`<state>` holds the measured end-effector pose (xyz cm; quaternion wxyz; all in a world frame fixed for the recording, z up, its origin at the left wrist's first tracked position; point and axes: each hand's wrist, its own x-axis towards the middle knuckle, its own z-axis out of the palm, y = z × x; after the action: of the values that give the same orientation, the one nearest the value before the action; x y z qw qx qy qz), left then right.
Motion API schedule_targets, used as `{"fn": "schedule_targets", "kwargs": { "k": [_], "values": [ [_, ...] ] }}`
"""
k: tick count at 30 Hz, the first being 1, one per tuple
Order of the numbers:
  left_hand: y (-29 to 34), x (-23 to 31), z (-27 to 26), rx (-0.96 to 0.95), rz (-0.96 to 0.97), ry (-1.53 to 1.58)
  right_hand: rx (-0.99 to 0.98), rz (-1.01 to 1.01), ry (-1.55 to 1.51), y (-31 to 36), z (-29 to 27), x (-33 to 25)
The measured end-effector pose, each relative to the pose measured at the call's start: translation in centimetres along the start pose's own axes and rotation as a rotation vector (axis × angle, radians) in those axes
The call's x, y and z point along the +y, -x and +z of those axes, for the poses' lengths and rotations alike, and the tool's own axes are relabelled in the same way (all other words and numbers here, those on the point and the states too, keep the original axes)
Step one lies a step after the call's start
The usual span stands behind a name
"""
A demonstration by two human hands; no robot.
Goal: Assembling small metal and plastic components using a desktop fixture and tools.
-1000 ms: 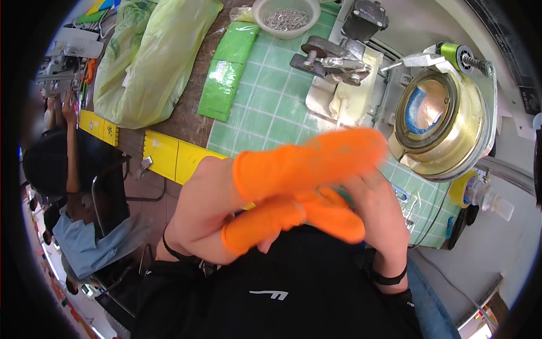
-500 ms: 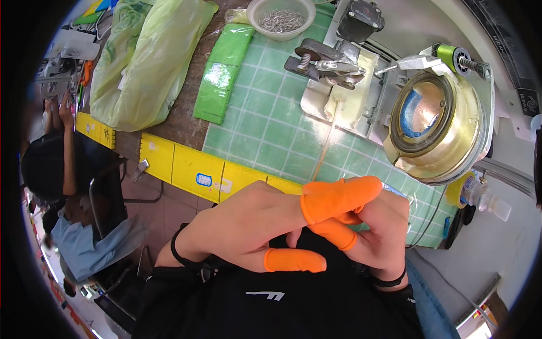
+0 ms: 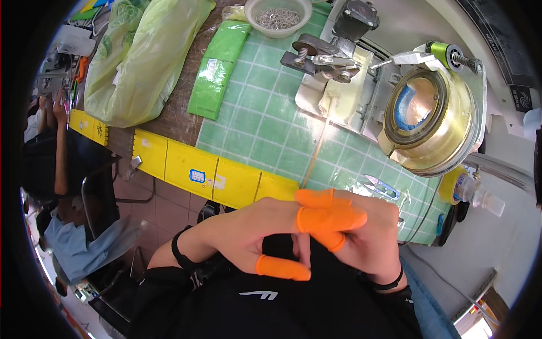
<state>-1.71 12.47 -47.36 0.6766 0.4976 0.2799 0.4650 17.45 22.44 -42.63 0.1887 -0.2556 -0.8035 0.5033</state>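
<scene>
My left hand (image 3: 243, 229) is in front of the table's edge, with orange finger cots on its index finger and thumb. Its thumb stands apart from the index finger, and nothing is in its grasp. My right hand (image 3: 377, 234) also wears orange cots. Its finger and thumb close from above and below on the orange finger cot (image 3: 333, 219) of my left index finger. The right hand's other fingers are tucked out of sight. Just beyond the hands lies a small pair of thread snips (image 3: 381, 187) on the green tiled mat (image 3: 271, 130).
A machine with a brass-coloured round drum (image 3: 451, 135) and a metal clamp (image 3: 324, 56) stands at the far right. A yellow strip (image 3: 192, 172) lines the table edge. Farther back are a bowl of small metal parts (image 3: 278, 20), green packets (image 3: 214, 73) and a plastic bag (image 3: 149, 62). Another person (image 3: 48, 152) sits left.
My right hand's finger and thumb have come round my left index finger's cot. Both hands have shifted slightly left and lower, uncovering the snips.
</scene>
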Motion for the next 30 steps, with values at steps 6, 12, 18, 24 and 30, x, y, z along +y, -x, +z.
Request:
{"fn": "schedule_targets", "kwargs": {
  "k": [6, 12, 18, 24, 30],
  "values": [
    [-0.2, 1.7, -0.4, 0.133, -0.007, -0.398, 0.015, -0.022, 0.139, 0.2, -0.8, 1.4],
    [0.2, 2.8, -0.5, 0.568, -0.058, -0.304, 0.087, 0.180, 0.346, 0.7, -0.4, 3.3],
    [1.0, 2.6, -0.2, 0.554, 0.009, -0.337, 0.079, 0.158, 0.416, -0.7, 0.9, 4.3],
    [1.3, 2.4, 0.2, 0.634, 0.032, -0.295, 0.127, 0.161, 0.518, -1.4, 1.8, 4.4],
    [1.6, 2.5, -0.1, 0.631, 0.051, -0.208, 0.118, 0.191, 0.488, -1.5, 1.8, 4.8]
  ]
}}
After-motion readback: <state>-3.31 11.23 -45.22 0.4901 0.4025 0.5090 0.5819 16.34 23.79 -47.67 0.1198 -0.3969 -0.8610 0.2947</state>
